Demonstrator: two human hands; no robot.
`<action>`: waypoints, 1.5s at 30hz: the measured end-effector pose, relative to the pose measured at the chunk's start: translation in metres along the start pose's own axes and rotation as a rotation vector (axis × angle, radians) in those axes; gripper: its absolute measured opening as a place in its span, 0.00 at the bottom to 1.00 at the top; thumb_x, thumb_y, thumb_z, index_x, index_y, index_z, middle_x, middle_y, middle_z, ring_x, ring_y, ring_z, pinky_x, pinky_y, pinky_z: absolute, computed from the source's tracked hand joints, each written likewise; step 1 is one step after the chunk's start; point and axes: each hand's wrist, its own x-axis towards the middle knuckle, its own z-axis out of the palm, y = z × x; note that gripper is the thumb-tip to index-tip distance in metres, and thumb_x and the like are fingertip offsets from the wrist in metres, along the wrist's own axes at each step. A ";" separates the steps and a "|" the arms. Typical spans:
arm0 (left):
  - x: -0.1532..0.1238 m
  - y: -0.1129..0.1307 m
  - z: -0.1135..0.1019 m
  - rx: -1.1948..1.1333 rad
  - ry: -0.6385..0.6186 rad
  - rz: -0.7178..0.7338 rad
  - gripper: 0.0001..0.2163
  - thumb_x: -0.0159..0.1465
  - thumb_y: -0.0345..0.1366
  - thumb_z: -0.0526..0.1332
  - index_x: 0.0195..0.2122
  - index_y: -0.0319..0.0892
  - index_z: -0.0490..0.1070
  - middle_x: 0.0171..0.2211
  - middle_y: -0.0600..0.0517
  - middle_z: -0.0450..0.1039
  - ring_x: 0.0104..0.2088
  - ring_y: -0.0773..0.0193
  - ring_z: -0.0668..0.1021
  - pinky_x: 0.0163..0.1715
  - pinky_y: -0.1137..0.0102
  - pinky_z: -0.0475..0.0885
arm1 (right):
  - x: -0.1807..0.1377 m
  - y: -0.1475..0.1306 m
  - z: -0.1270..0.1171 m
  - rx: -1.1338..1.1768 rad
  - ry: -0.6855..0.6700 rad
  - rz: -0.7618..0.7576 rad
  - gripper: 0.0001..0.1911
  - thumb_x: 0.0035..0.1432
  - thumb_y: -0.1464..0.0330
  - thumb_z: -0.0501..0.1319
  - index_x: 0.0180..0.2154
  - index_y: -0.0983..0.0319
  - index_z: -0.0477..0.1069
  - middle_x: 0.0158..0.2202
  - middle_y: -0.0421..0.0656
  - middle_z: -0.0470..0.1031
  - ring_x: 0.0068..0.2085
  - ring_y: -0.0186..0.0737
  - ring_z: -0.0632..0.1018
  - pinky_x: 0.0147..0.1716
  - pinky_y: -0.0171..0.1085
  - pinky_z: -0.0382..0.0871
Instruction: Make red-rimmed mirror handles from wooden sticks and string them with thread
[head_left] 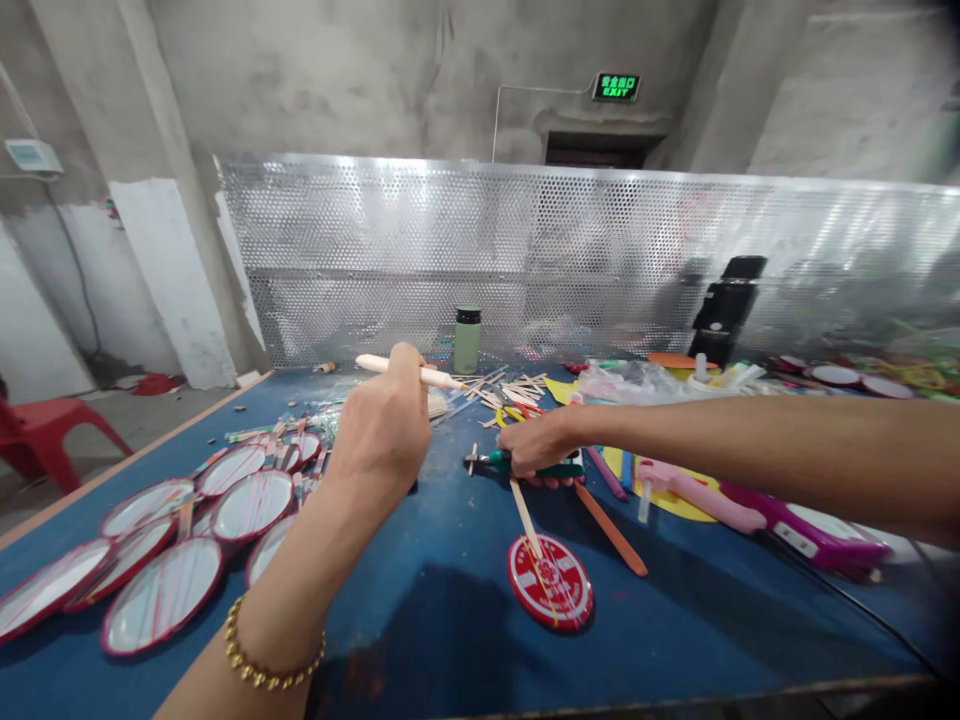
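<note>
My left hand (384,425) is raised over the blue table (420,620), closed round a pale wooden stick (442,378) that points right. My right hand (534,442) reaches in from the right and grips a green-handled tool (495,460) lying on the table. Just below it a red round fan (550,582) lies flat with a thin wooden stick (525,517) running up from it toward the right hand.
Several red-rimmed round fans (161,596) lie at the left. Loose sticks (517,388) and a green bottle (467,340) sit at the back by a perforated metal screen (570,260). Pink glue guns (701,496), an orange stick (611,530) and a black device (724,305) are at right.
</note>
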 end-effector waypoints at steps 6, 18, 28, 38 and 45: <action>-0.001 -0.001 0.002 0.006 -0.005 0.007 0.09 0.69 0.31 0.47 0.40 0.41 0.66 0.27 0.48 0.75 0.24 0.61 0.74 0.22 0.69 0.57 | -0.001 0.000 0.001 0.012 0.014 -0.001 0.03 0.46 0.76 0.55 0.23 0.66 0.66 0.17 0.41 0.68 0.17 0.38 0.72 0.16 0.38 0.70; -0.002 0.001 0.001 -0.054 -0.010 0.045 0.10 0.68 0.33 0.45 0.39 0.42 0.65 0.29 0.47 0.75 0.27 0.57 0.74 0.24 0.67 0.60 | 0.002 0.002 0.000 0.032 0.002 0.031 0.05 0.50 0.70 0.59 0.26 0.66 0.67 0.20 0.41 0.70 0.20 0.38 0.74 0.21 0.38 0.73; -0.004 0.000 0.004 -0.054 -0.030 0.052 0.10 0.68 0.33 0.45 0.40 0.42 0.64 0.25 0.48 0.72 0.25 0.58 0.72 0.24 0.68 0.58 | 0.015 0.007 -0.015 -0.064 0.070 -0.007 0.10 0.54 0.65 0.61 0.28 0.67 0.67 0.21 0.42 0.71 0.20 0.38 0.75 0.20 0.37 0.71; -0.003 0.000 0.004 -0.071 -0.001 0.028 0.07 0.68 0.32 0.47 0.38 0.43 0.64 0.29 0.48 0.73 0.25 0.60 0.71 0.24 0.68 0.56 | 0.011 0.010 -0.005 -0.060 0.181 -0.057 0.24 0.58 0.50 0.56 0.25 0.64 0.65 0.21 0.41 0.69 0.19 0.34 0.71 0.20 0.34 0.67; 0.000 -0.005 0.010 -0.070 0.011 0.044 0.07 0.68 0.31 0.47 0.37 0.42 0.63 0.27 0.48 0.71 0.24 0.60 0.68 0.23 0.66 0.53 | 0.018 0.009 -0.003 -0.130 0.215 -0.054 0.21 0.58 0.54 0.55 0.25 0.65 0.67 0.18 0.41 0.68 0.17 0.35 0.69 0.18 0.37 0.66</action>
